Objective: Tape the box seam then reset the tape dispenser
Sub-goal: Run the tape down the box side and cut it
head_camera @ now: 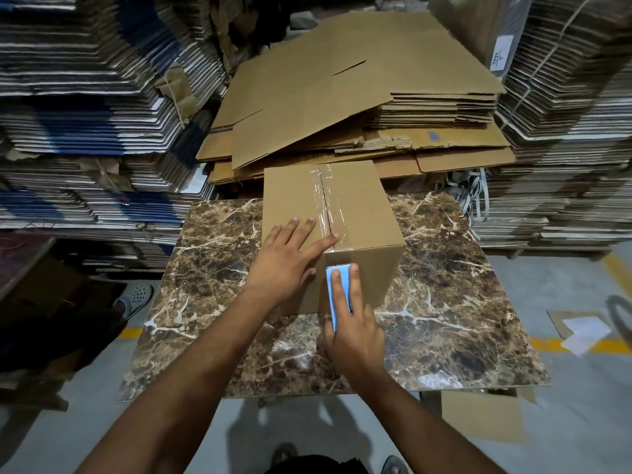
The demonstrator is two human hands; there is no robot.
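A closed brown cardboard box [362, 213] stands on a marble-patterned table [444, 302]. Clear tape [325, 196] runs along its top seam from the far edge to the near edge. My left hand [287, 258] lies flat on the box top at the near edge, fingers spread and touching the tape. My right hand [355, 323] holds a light blue tape dispenser [337, 285] pressed against the box's near side face, its toothed blade up just below the top edge. The tape roll is hidden under my hand.
Flat brown cardboard sheets [359, 97] are piled behind the table. Tall stacks of folded cartons [85, 114] rise on the left, and more cartons [564, 131] on the right. A sandalled foot [135, 297] stands at the left. Paper scraps [584, 333] lie on the floor, right.
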